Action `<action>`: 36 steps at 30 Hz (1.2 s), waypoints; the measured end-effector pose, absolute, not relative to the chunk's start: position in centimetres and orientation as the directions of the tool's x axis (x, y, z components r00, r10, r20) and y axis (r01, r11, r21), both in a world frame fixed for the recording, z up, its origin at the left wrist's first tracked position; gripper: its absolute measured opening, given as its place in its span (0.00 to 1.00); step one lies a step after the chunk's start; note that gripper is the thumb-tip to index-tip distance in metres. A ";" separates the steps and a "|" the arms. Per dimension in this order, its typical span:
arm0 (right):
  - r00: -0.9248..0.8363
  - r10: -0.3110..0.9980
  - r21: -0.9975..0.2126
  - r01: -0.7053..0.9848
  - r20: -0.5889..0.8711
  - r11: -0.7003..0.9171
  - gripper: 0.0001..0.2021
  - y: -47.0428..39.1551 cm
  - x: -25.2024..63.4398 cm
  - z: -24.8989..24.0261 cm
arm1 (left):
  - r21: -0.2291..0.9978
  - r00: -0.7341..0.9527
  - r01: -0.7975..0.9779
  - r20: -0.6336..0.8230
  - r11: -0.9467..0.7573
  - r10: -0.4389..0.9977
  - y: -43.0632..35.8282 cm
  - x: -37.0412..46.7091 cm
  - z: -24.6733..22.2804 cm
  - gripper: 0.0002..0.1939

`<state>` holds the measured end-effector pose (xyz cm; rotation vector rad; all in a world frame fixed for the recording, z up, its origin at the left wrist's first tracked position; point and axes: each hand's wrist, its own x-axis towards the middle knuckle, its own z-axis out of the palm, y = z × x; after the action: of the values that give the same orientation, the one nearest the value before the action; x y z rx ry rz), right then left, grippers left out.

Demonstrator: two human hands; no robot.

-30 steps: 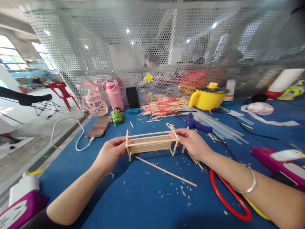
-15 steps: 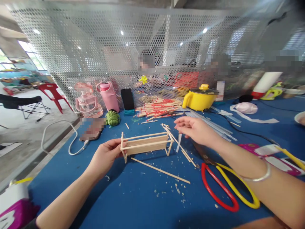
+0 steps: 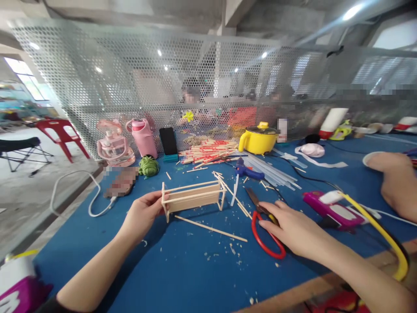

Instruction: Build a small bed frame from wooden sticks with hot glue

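My left hand [image 3: 146, 213] pinches the left end of a small wooden frame [image 3: 193, 198] built from thin sticks, with a flat panel along its side. The frame stands on the blue table. My right hand [image 3: 283, 221] is closed round the handles of the scissors [image 3: 267, 241], which have one red and one yellow handle; their dark blades point away to the left. One loose stick [image 3: 211, 228] lies in front of the frame. Behind my right hand lies a blue glue gun [image 3: 249, 171] with a translucent glue stick [image 3: 235, 190] beside it.
Red-marked sticks [image 3: 211, 152] lie piled before the mesh screen [image 3: 130, 82], near a yellow pot [image 3: 259, 141], clear rods [image 3: 273, 169], green yarn [image 3: 149, 166], and a pink bottle [image 3: 144, 139]. A purple device [image 3: 335, 213] is at right. Another person's hand [image 3: 399, 178] rests at the far right.
My right hand has moved down and toward me onto the scissors, uncovering the glue gun. My left hand still holds the frame. The view has turned right, and another person's hand now shows.
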<state>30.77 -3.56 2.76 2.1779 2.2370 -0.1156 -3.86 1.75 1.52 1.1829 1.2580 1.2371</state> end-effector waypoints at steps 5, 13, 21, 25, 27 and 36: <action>-0.087 0.992 -0.046 0.996 -0.093 0.083 0.22 -0.1 30.4 5.2 | 0.999 -0.029 0.052 0.004 -0.003 1.000 1.7 -4.1 1.5 0.26; 0.050 0.993 0.100 0.993 0.107 -0.061 0.20 10.1 31.8 5.1 | 1.000 -0.068 0.031 0.009 -0.007 0.998 2.2 -3.5 1.8 0.26; 0.040 0.984 0.095 0.994 0.173 -0.057 0.21 12.8 32.3 2.1 | 1.000 -0.064 0.000 -0.002 0.003 0.998 2.2 -3.5 1.7 0.25; 0.015 0.981 0.067 0.997 0.193 -0.028 0.18 13.5 32.6 2.1 | 1.000 -0.065 0.021 0.003 -0.002 0.998 2.3 -3.5 1.5 0.26; 0.025 0.977 0.039 0.999 0.210 -0.034 0.17 13.6 33.0 2.3 | 1.000 -0.056 0.023 0.007 -0.006 0.998 2.4 -3.6 1.3 0.25; -0.043 0.955 -0.057 0.996 0.295 0.063 0.20 11.0 34.0 2.9 | 1.000 -0.047 0.024 -0.005 0.007 0.999 2.1 -3.8 1.7 0.22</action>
<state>34.02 10.99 2.93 2.3288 2.4587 0.2801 -3.83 2.09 1.68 1.2003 1.2645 1.2275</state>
